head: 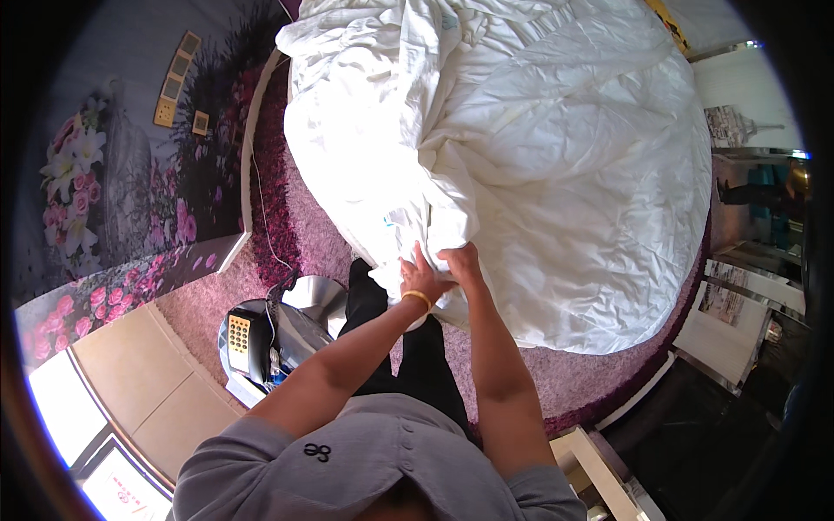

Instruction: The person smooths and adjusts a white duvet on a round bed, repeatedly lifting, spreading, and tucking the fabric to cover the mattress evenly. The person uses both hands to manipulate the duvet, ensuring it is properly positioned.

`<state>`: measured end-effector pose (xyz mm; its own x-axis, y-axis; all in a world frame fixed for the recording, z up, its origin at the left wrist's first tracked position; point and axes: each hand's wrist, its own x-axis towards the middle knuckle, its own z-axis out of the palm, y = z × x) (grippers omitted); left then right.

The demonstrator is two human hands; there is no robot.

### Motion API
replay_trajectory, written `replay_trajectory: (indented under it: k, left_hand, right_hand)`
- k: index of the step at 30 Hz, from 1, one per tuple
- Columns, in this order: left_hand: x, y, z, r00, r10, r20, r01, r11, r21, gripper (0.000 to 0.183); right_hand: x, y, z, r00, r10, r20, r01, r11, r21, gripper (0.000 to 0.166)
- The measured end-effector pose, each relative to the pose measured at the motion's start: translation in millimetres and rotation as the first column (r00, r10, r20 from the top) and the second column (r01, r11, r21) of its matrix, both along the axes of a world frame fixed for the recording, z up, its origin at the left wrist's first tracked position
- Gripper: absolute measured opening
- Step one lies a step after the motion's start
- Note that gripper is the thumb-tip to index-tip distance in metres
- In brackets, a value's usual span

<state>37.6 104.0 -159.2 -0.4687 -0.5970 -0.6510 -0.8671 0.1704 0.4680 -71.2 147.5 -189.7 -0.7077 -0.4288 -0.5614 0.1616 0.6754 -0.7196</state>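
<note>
A rumpled white duvet [573,189] covers the large bed before me, with a thick bunched ridge of fabric running down its middle. At the near edge, my left hand [425,281] grasps the gathered white cloth, its fingers partly spread over the folds. My right hand [460,260] is closed on the same bunch, just right of the left and close against it. Part of the cloth hangs down in front of my legs. Strong light washes out the folds on the left side, so layers there are hard to tell apart.
To the left, a black telephone [249,342] stands on a small bedside surface, next to a silvery round object [314,296]. A cable [260,195] runs over the purple carpet [309,215]. A flower-printed wall panel [130,189] bounds the left; dark furniture [690,423] stands at lower right.
</note>
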Motion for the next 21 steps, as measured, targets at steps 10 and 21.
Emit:
replay_trajectory:
  k: [10,21]
  left_hand:
    - [81.2,-68.5,-74.6,0.526,0.823,-0.214,-0.6,0.537,0.593,0.033]
    - [113.4,-81.8,-95.2,0.363,0.928,0.077,-0.694,0.215,0.687,0.031]
  right_hand:
    - [-74.0,71.7,22.2,0.718,-0.613,0.33,0.694,0.666,-0.273,0.012]
    - [30.4,13.9,29.3,0.741,-0.278,0.612,0.519,0.815,-0.258,0.026]
